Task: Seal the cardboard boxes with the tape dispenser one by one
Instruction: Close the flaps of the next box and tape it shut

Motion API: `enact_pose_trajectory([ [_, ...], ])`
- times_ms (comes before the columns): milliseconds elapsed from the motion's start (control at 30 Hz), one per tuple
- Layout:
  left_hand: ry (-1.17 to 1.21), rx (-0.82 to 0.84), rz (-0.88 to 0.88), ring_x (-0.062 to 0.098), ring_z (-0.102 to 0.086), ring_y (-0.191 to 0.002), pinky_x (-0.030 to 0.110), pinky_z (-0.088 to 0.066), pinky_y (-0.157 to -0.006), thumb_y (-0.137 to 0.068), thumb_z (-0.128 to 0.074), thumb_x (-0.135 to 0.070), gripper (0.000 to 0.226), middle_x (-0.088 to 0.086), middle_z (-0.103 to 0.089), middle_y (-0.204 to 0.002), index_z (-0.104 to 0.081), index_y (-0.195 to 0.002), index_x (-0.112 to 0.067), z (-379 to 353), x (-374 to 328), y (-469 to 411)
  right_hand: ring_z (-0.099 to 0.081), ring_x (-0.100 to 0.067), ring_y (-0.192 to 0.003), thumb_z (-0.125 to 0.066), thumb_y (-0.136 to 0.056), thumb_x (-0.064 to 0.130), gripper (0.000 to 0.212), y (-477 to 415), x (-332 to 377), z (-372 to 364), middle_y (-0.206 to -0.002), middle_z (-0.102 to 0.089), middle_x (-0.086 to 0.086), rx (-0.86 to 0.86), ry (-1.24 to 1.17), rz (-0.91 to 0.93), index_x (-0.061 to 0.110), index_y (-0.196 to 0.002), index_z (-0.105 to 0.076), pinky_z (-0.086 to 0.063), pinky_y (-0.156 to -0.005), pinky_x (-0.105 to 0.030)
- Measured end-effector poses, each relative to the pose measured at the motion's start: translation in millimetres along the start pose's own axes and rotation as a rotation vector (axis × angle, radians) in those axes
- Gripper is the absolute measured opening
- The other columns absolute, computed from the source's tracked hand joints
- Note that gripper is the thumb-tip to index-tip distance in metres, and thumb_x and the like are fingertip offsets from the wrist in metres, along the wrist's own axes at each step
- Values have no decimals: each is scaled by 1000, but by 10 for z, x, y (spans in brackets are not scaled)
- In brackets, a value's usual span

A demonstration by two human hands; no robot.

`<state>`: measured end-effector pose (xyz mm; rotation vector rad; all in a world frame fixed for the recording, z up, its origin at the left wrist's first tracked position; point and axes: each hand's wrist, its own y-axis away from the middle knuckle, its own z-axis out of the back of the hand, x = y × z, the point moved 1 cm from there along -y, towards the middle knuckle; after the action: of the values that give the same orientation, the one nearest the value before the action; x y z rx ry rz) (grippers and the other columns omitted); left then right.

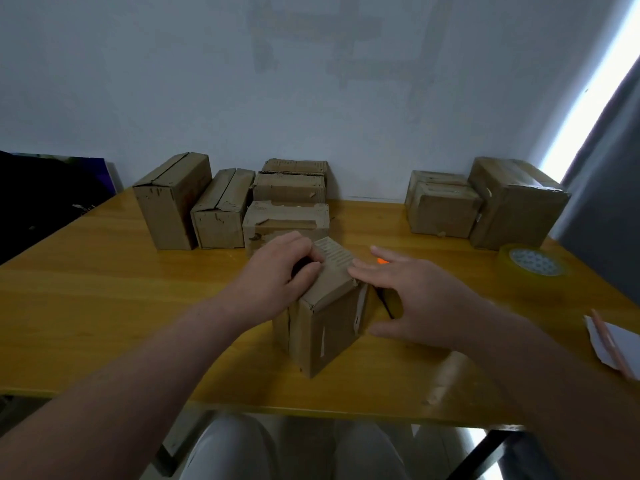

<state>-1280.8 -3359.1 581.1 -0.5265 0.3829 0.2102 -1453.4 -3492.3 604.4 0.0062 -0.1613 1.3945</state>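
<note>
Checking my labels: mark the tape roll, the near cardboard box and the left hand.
tape roll [533,268]: head view, patterned core.
near cardboard box [332,327]: head view, near side wall.
left hand [277,271]: head view, back of hand.

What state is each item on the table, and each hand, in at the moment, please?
Front box: upright, top flap part-raised, unsealed.
Left hand: fingers curled on that flap.
Right hand: open, fingers straight, at the box's right side.
Tape roll: lying flat, untouched.
Far-right box: closed, apparently taped.
</note>
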Motion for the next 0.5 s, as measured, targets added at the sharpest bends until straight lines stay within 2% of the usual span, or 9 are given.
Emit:
enact_pose_trajectory([
  [67, -23, 5, -1, 4, -47, -89, 19, -38, -73, -94, -50, -29, 13, -9, -52, -96, -60, -97, -22, 12, -45, 3, -8, 7, -139, -70, -80, 41, 78, 24, 28, 40, -151, -28, 22, -30, 8, -6, 36, -146, -30, -13, -105, -17],
  [133, -40, 18, 13, 5, -47, -91, 21, -38, -76, -94, -47, -33, 17, -9, -52, -97, -59, -98, -22, 17, -86, 0, -20, 2, -140, -67, -84, 40, 66, 47, 62, 90, -149, -34, 20, -59, 33, -33, 38, -143, -37, -20, -107, -20],
  [200, -40, 32, 37, 5, -47, -92, 23, -40, -78, -90, -43, -45, 25, -10, -52, -98, -58, -98, -26, 28, -103, 4, -34, -3, -135, -65, -86, 41, 52, 58, 70, 116, -144, -44, 15, -123, 65, -63, 40, -135, -47, -28, -106, -25],
  [267, -50, 55, 45, 4, -46, -92, 24, -41, -77, -84, -39, -60, 38, -12, -51, -99, -55, -99, -29, 44, -106, 12, -45, -5, -127, -66, -85, 38, 48, 45, 59, 109, -137, -53, 12, -226, 33, -88, 37, -131, -53, -33, -101, -24],
  [333, -93, 92, 49, 4, -44, -91, 23, -40, -75, -76, -34, -75, 56, -13, -48, -99, -52, -102, -30, 55, -129, 15, -43, -5, -129, -66, -85, 37, 57, 21, 42, 52, -140, -49, 15, -253, -7, -105, 34, -138, -45, -35, -106, -28],
  [400, -125, 128, 76, 5, -43, -94, 23, -41, -77, -67, -36, -86, 71, -12, -46, -101, -51, -106, -28, 59, -172, 5, -34, -4, -136, -64, -86, 38, 64, -2, 35, -25, -146, -40, 18, -198, 7, -107, 32, -144, -36, -32, -112, -33],
  [500, -164, 157, 125, 8, -42, -98, 27, -45, -82, -66, -49, -79, 67, -11, -45, -104, -50, -108, -28, 61, -243, -23, -35, -5, -135, -63, -87, 38, 59, -21, 20, -78, -145, -42, 18, -185, -7, -129, 33, -141, -42, -34, -111, -37],
])
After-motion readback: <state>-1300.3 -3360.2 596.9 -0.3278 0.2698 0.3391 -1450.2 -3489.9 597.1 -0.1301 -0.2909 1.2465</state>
